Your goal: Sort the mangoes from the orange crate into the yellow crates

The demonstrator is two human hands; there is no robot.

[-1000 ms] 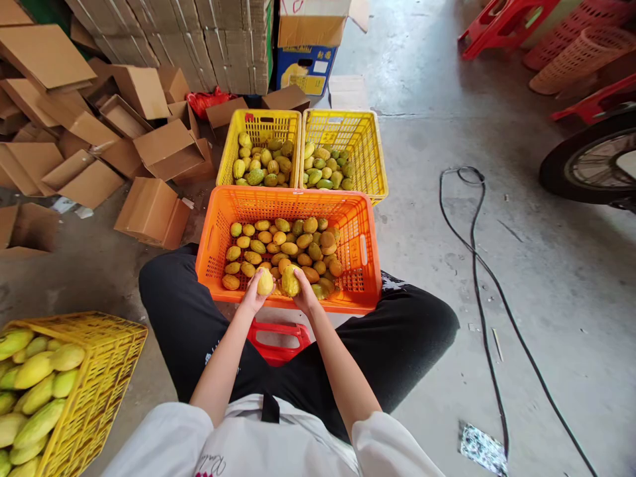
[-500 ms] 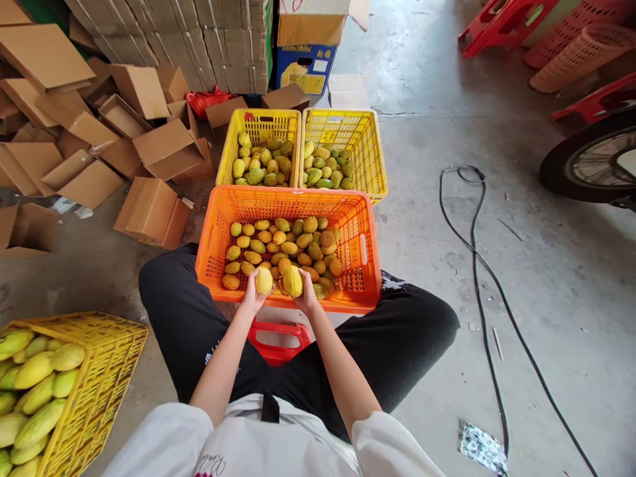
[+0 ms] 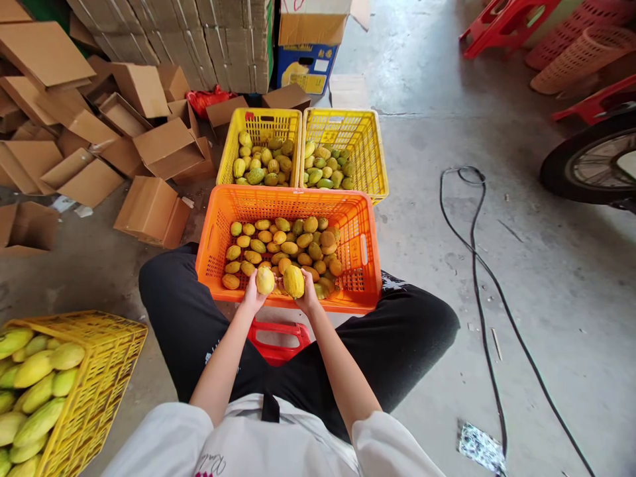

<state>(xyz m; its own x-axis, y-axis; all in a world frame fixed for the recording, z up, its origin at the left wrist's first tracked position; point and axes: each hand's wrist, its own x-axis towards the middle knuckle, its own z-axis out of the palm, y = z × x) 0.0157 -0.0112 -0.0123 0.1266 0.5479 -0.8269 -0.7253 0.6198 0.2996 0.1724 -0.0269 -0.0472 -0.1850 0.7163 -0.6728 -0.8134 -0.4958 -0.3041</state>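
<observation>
My left hand (image 3: 255,295) is closed around a pale yellow oval fruit (image 3: 265,281). In my right hand (image 3: 307,293) is a second, slightly larger yellow oval fruit (image 3: 293,282), ribbed or wrinkled on top. Both hands hover side by side over the near edge of an orange plastic crate (image 3: 293,301), fingers partly hidden by what they hold. Inside that crate lie many small yellow, green and orange-brown fruits (image 3: 290,248). The kind of fruit is unclear. The crate sits in front of me between my knees.
Two yellow crates (image 3: 301,152) with fruit stand behind the orange one. Another yellow crate (image 3: 106,358), full of longer yellow-green fruit, leans at lower left. Cardboard boxes (image 3: 152,211) litter the left. A black cable (image 3: 474,265) and a motorcycle wheel (image 3: 591,159) are right.
Both hands, each holding its fruit, have shifted very slightly to the right. The fruit in the right hand appears turned a little. The crates stay where they were.
</observation>
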